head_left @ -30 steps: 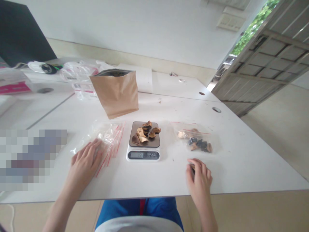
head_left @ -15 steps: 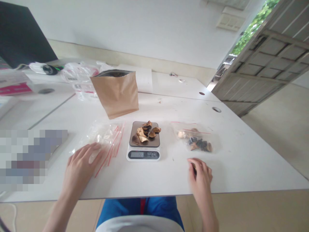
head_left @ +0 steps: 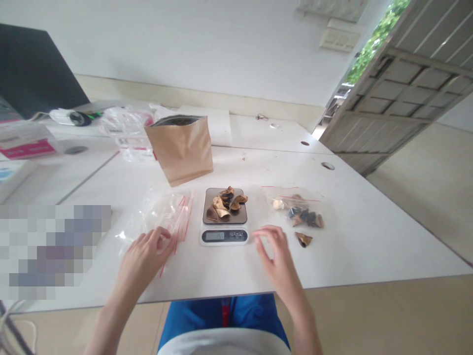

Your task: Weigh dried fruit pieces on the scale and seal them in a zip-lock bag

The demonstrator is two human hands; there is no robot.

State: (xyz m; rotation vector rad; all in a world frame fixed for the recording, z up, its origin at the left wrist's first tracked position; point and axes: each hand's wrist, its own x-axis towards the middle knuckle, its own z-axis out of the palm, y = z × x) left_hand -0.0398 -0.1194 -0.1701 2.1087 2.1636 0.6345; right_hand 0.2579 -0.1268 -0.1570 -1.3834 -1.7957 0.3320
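Note:
A small digital scale [head_left: 224, 235] stands on the white table [head_left: 351, 246] with several dried brown pieces [head_left: 226, 203] piled on its dark pan. My left hand [head_left: 146, 259] rests on a stack of clear zip bags with red strips [head_left: 162, 217], its fingers pinching the edge of one bag. My right hand [head_left: 275, 251] hovers open just right of the scale, fingers spread, holding nothing. One loose dried piece [head_left: 303, 239] lies on the table to its right. Behind that lies a clear filled bag [head_left: 301, 213] of dried pieces.
A brown paper pouch [head_left: 181, 150], open at the top, stands behind the scale. More plastic bags [head_left: 127, 125], a pink-labelled box [head_left: 25, 145] and a dark screen [head_left: 33, 69] sit at the far left. Cable holes [head_left: 327, 165] mark the table's right part. The table edge is close to my body.
My right hand has let go of a dried piece, which now lies on the table, and moved left toward the scale. My left hand has closed its fingers on a zip bag.

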